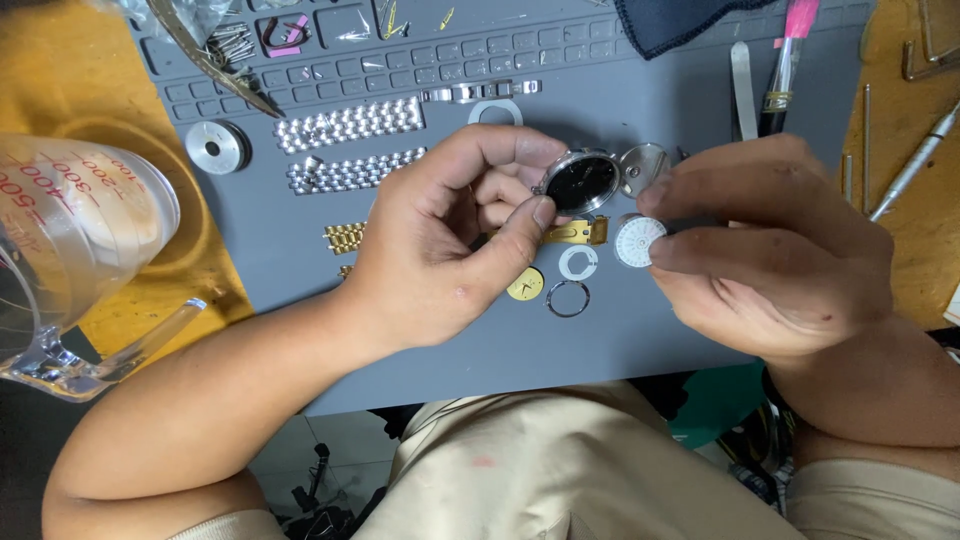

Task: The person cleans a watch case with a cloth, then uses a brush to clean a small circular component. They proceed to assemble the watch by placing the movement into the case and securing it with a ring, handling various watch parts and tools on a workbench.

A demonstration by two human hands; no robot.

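Beige trousers (560, 470) fill the near edge, and both forearms reach out over them to the grey mat (640, 330) on the bench (60, 70). Left hand (450, 240) has its grip closed on the watch case (583, 182), thumb and forefinger pinching the rim, dark face tilted toward the camera. Right hand (770, 250) sits just right of it, fingers curled, forefinger and thumb pinched on a white disc (638, 241). A round silver case back (645, 167) shows just above that, touching the case's right side; whether the fingers hold it I cannot tell.

Below the hands on the mat lie a gold dial (526, 285), a white ring (578, 262) and a thin metal ring (567, 298), close together. A gold bracelet piece (575, 233) peeks out between the hands. Far left, two silver bracelet halves (350, 123) lie side by side, with a silver round die (216, 146) left of them. A clear measuring jug (70, 240) stands at the left edge. Far right, a pink-handled brush (788, 60) and tweezers (742, 90) lie beside each other.
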